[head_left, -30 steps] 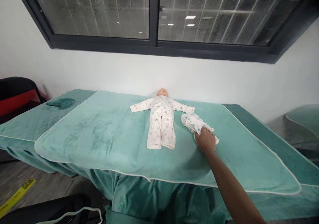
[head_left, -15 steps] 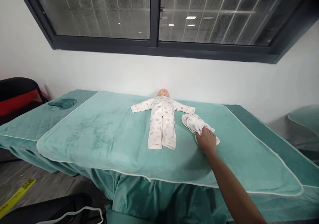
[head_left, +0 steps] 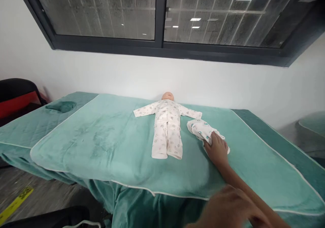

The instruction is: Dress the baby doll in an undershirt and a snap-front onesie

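Right hand (head_left: 217, 149) lies on the near end of a bunched white print cloth (head_left: 200, 129), right of frame centre; fingers curve over the top, but whether they pinch it I cannot tell. Left hand (head_left: 230, 206), lower right of frame, overlaps the right forearm in view (motion blur; its grip cannot be told). The cloth rests on the pale green mat (head_left: 122, 140), just beside the doll (head_left: 168, 114) at mid-frame. Judgement: cloth is light, soft, limp, neither slippery nor fragile; loose layers would sag from one corner, so best held through all folds near the middle.
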Demonstrator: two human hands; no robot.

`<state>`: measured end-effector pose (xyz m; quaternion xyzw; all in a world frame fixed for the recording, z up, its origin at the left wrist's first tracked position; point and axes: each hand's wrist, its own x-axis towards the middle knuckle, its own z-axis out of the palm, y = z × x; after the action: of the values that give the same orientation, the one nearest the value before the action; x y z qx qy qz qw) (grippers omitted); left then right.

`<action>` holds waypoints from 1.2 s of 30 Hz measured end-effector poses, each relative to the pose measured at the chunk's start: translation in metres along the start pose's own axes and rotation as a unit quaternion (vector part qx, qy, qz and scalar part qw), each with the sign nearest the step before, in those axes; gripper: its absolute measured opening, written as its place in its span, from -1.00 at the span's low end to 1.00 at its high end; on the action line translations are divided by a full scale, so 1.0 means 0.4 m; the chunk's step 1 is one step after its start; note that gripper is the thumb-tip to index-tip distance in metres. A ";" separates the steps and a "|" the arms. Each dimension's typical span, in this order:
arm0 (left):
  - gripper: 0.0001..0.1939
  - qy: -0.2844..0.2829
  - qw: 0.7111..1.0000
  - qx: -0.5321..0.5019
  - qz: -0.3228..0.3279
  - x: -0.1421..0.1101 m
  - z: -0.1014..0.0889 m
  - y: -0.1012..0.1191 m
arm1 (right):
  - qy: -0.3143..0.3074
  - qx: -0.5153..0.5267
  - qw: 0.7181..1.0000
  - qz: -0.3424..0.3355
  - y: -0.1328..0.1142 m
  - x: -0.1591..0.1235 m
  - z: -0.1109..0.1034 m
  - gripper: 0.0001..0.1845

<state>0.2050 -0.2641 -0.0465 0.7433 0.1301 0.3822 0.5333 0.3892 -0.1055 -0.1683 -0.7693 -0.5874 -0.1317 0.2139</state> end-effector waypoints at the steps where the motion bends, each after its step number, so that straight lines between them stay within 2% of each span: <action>1: -0.85 0.058 0.998 0.020 -0.014 -0.006 -0.052 -0.014 | 0.030 0.012 0.999 -0.013 -0.010 -0.008 -0.008 -0.41; 2: -0.86 0.143 0.987 0.056 -0.050 -0.013 -0.108 -0.027 | 0.059 0.027 0.998 -0.025 -0.027 -0.015 -0.016 -0.43; 3: -0.87 0.203 0.972 0.078 -0.085 -0.018 -0.167 -0.040 | 0.084 0.044 0.995 -0.037 -0.051 -0.017 -0.025 -0.46; 6: -0.86 0.297 0.938 0.117 -0.137 -0.018 -0.340 -0.077 | 0.130 0.139 0.979 -0.078 -0.166 0.013 -0.045 -0.53; 8: -0.84 0.331 0.922 0.146 -0.140 0.001 -0.443 -0.112 | 0.121 0.248 0.955 -0.108 -0.264 0.075 -0.042 -0.54; 9: -0.83 0.341 0.915 0.166 -0.135 0.017 -0.490 -0.133 | 0.101 0.306 0.939 -0.121 -0.314 0.119 -0.034 -0.55; 11: -0.82 0.355 0.903 0.210 -0.119 0.066 -0.577 -0.184 | 0.054 0.392 0.913 -0.096 -0.409 0.224 -0.004 -0.55; 12: -0.81 0.359 0.897 0.233 -0.110 0.097 -0.619 -0.213 | 0.038 0.413 0.907 -0.070 -0.451 0.280 0.017 -0.57; 14: -0.77 0.356 0.890 0.268 -0.096 0.172 -0.699 -0.272 | 0.011 0.407 0.913 -0.027 -0.518 0.389 0.064 -0.61; 16: -0.72 0.339 0.892 0.286 -0.092 0.257 -0.773 -0.331 | -0.012 0.395 0.918 -0.026 -0.560 0.477 0.110 -0.66; 19: -0.65 0.313 0.894 0.301 -0.109 0.369 -0.864 -0.415 | -0.044 0.370 0.927 -0.040 -0.577 0.554 0.164 -0.72; 22: -0.62 0.280 0.902 0.309 -0.115 0.431 -0.912 -0.473 | -0.061 0.363 0.929 -0.038 -0.557 0.581 0.190 -0.70; 24: -0.61 0.268 0.905 0.311 -0.113 0.444 -0.923 -0.488 | -0.056 0.401 0.914 -0.028 -0.538 0.588 0.195 -0.72; 27: -0.59 0.254 0.904 0.320 -0.123 0.445 -0.925 -0.481 | -0.062 0.441 0.896 -0.009 -0.519 0.594 0.196 -0.72; 32: -0.57 0.236 0.907 0.325 -0.128 0.444 -0.925 -0.468 | -0.120 0.441 0.889 -0.028 -0.517 0.601 0.206 -0.64; 36: -0.57 0.239 0.907 0.328 -0.117 0.444 -0.926 -0.475 | -0.107 0.457 0.883 -0.023 -0.520 0.603 0.211 -0.64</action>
<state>0.1036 0.1751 -0.0885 0.7423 0.4576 0.4186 0.2536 0.2517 0.1852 -0.0964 -0.5821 -0.6195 0.2297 0.4740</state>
